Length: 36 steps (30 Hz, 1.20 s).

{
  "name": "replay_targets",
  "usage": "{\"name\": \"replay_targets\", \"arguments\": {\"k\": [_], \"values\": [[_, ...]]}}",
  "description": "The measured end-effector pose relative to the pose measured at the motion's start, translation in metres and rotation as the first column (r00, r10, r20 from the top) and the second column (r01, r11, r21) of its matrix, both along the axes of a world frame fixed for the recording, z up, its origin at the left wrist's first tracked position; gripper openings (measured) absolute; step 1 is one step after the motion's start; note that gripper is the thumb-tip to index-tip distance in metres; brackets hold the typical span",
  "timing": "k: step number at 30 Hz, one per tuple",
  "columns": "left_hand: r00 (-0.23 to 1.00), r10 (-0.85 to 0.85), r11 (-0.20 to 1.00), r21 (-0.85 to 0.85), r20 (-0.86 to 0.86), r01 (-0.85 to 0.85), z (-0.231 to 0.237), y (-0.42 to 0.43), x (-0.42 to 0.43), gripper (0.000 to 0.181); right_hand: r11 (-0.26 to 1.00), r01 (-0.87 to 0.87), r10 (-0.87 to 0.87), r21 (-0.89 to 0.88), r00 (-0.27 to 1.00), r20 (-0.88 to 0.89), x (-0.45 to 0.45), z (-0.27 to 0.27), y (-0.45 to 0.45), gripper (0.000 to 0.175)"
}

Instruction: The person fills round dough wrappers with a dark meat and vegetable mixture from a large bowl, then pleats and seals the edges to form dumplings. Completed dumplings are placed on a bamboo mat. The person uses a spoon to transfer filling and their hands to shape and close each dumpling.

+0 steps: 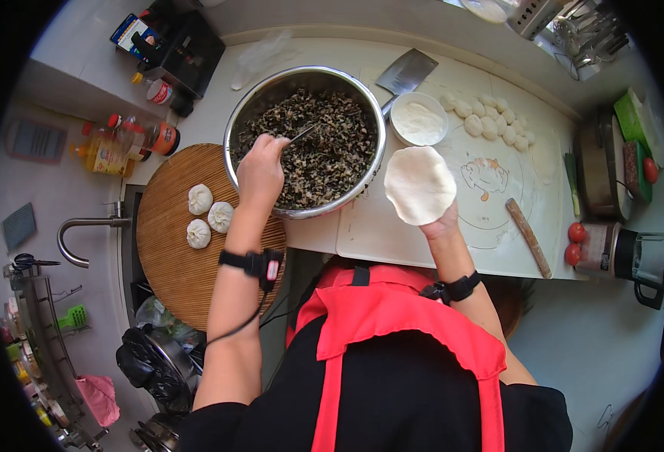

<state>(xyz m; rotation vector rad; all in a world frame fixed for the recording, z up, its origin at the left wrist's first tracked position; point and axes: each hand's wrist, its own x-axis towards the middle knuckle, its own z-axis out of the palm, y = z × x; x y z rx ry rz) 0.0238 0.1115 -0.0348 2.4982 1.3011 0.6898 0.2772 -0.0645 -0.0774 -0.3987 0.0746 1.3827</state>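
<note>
My left hand (261, 171) grips the handle of a thin metal utensil (301, 134) over a large steel basin (375, 164). The utensil's tip is at the chopped filling (323, 164) inside the basin. To the right of the basin, my right hand (444, 221) bears a flat round dough wrapper (420, 185). The wrapper hides most of that hand's fingers. Three pleated buns (199, 199) sit on a round slatted wooden board (168, 265) by my left forearm. A white bowl of flour (418, 120) stands just beyond the wrapper.
Several dough pieces (490, 125) lie on the pale mat (388, 240), with a rolling pin (528, 237) at its right. A cleaver (406, 72) lies behind the flour bowl. Bottles (106, 158) and a faucet (92, 223) are left; tomatoes (576, 233) and a blender (643, 251) right.
</note>
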Motion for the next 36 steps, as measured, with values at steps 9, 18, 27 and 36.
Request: {"name": "replay_targets", "arguments": {"k": [9, 18, 27, 36], "values": [[0.988, -0.151, 0.974, -0.176, -0.020, 0.145, -0.034, -0.018, 0.030, 0.012, 0.991, -0.121, 0.129, 0.063, 0.981, -0.142, -0.023, -0.014, 0.009, 0.042], [0.997, -0.059, 0.908, -0.412, 0.050, 0.075, -0.029, -0.039, 0.024, 0.013, 0.964, -0.049, 0.006, -0.261, 0.987, -0.161, -0.063, 0.017, 0.036, 0.046], [0.999, -0.005, 0.942, -0.336, 0.054, 0.022, -0.020, -0.035, 0.016, 0.014, 0.971, -0.016, -0.028, -0.239, 0.983, -0.179, -0.068, 0.026, 0.040, 0.045], [0.989, 0.008, 0.954, -0.296, -0.146, -0.052, -0.008, -0.050, 0.004, 0.012, 0.985, 0.010, -0.042, -0.174, 0.982, -0.183, -0.066, -0.010, 0.038, 0.039]]}}
